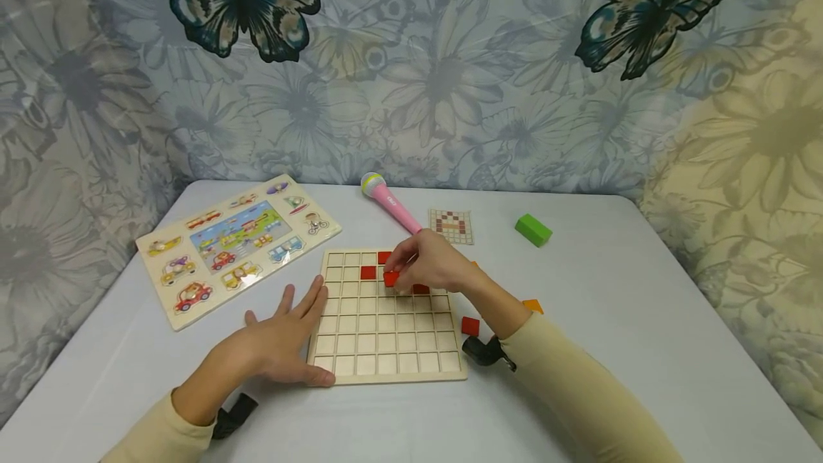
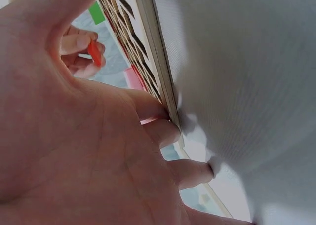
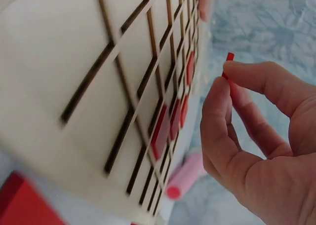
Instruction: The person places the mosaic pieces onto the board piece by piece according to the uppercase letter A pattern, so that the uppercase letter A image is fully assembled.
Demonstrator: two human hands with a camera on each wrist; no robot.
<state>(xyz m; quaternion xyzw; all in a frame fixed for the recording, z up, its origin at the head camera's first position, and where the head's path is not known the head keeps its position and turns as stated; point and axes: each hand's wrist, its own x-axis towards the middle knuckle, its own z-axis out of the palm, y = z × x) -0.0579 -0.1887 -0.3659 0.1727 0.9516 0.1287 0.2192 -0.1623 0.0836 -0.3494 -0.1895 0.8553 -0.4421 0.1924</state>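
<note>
A wooden grid board lies on the white table, with several red square tiles set in cells of its upper rows. Over those rows, my right hand pinches another red square tile between thumb and fingertips. In the right wrist view this tile is held edge-on, apart from the board's surface. My left hand lies at the board's left side with fingers spread. Its thumb rests by the lower left corner, and its fingertips touch the left edge.
Right of the board lie a loose red piece and an orange piece, partly covered by my forearm. Behind stand a pink toy microphone, a patterned grid card and a green block. A vehicle puzzle board lies back left.
</note>
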